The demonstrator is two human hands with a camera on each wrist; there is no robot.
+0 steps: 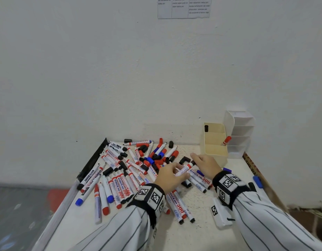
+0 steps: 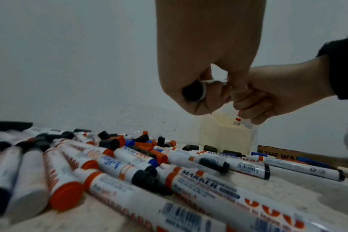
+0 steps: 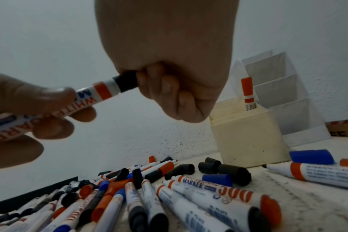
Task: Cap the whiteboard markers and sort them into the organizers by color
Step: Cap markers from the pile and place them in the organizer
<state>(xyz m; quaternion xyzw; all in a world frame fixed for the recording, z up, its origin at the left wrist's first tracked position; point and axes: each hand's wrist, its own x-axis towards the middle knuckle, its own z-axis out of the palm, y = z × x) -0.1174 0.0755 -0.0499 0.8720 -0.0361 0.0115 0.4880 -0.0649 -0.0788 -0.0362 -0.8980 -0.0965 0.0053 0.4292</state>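
Just right of centre in the head view, the left hand (image 1: 170, 175) wraps its fingers (image 3: 56, 100) round the barrel of a whiteboard marker (image 1: 184, 169), held level above the bench (image 1: 196, 238). The right hand (image 1: 204, 164) closes its fingers (image 3: 169, 87) on a black cap (image 3: 126, 81) at the marker's tip end. I'd say the barrel is held steady like that so the cap can be pushed on straight; whether it is fully seated I cannot tell.

Two organizers stand at the right of the bench against the wall: a cream organizer (image 1: 215, 151) nearer the hands and a white organizer (image 1: 241, 131) behind it, probably close by so a capped marker needs only a short reach. I count one capped red marker (image 1: 225, 140) standing in the cream one, plus something dark in its rear compartment that I can't identify. The white one looks empty from here.

The pile of markers (image 1: 120, 178) fills the left and middle of the bench, with loose caps (image 1: 156, 159) of black, red and blue mixed in. There are dozens, too tangled to count, so most of the sorting is still to be done.
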